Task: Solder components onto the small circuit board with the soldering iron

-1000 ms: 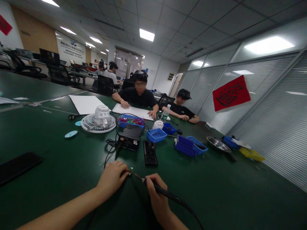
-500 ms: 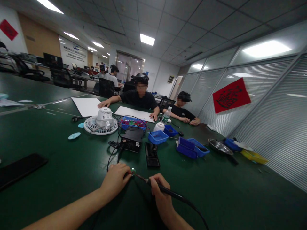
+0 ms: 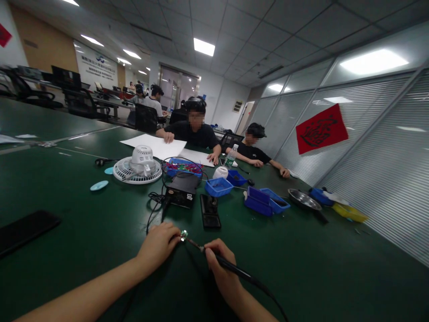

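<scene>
Between the thumb and fingers of my left hand (image 3: 160, 243) is a small green circuit board (image 3: 184, 235), held at its left edge. My right hand (image 3: 223, 266) is closed round the black handle of a soldering iron (image 3: 231, 267), gripped like a pen. The iron's tip points left at the board and ends close by it; whether they touch I cannot tell. Beyond my hands stand a black soldering station (image 3: 182, 190) with cables and a black soldering iron stand (image 3: 210, 211).
A white fan part (image 3: 137, 170) lies at the left behind the station. A blue tray (image 3: 183, 167) holds red wires and boards. More blue bins (image 3: 258, 201), a steel pan (image 3: 304, 199) and a bottle (image 3: 231, 156) stand to the right. Across the table, a person (image 3: 194, 129) handles white sheets (image 3: 157, 145).
The person opposite has drawn a white sheet rightward over another one. The view has shifted slightly. My hands keep nearly the same pose, and the green board shows more of its face.
</scene>
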A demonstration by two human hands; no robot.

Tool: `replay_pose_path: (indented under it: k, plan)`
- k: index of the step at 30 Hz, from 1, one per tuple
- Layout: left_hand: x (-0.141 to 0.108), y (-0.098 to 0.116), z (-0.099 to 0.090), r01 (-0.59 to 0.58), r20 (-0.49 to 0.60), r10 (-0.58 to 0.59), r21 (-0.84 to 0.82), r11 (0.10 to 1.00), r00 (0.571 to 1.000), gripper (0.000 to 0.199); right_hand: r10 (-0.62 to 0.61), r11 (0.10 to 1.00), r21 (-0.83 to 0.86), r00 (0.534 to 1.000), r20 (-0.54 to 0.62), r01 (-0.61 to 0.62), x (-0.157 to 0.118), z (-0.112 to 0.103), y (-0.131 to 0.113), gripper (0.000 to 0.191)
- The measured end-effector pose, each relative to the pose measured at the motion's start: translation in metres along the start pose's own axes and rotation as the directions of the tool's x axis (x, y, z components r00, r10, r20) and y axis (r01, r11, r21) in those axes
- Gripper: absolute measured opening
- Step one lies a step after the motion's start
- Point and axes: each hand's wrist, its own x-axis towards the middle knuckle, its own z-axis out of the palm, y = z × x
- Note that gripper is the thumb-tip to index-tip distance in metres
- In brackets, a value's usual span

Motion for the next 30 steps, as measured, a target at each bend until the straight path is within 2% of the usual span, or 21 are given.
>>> replay_pose_path:
  k: [6, 15, 21, 30]
  plan:
    - [0.002, -0.001, 0.002, 0.002, -0.004, -0.002, -0.001, 1.000, 1.000, 0.019, -0.035, 0.996, -0.084, 0.998, 0.047, 0.039, -0.003, -0.002, -0.002, 0.013]
    - [0.001, 0.002, 0.001, 0.000, -0.004, 0.000, 0.009, 1.000, 1.000, 0.019, -0.064, 0.997, -0.049, 0.997, -0.043, 0.062, -0.002, -0.001, -0.002, 0.014]
    - [0.002, 0.001, 0.002, 0.011, -0.007, -0.011, 0.002, 1.000, 1.000, 0.017, -0.048, 0.997, -0.060, 0.999, -0.003, 0.048, -0.002, -0.001, 0.005, 0.015]
    - [0.001, 0.000, 0.005, -0.001, -0.016, 0.001, -0.032, 0.999, 1.000, 0.017, -0.061, 0.995, -0.076, 0.998, 0.015, 0.062, -0.002, -0.003, 0.001, 0.016]
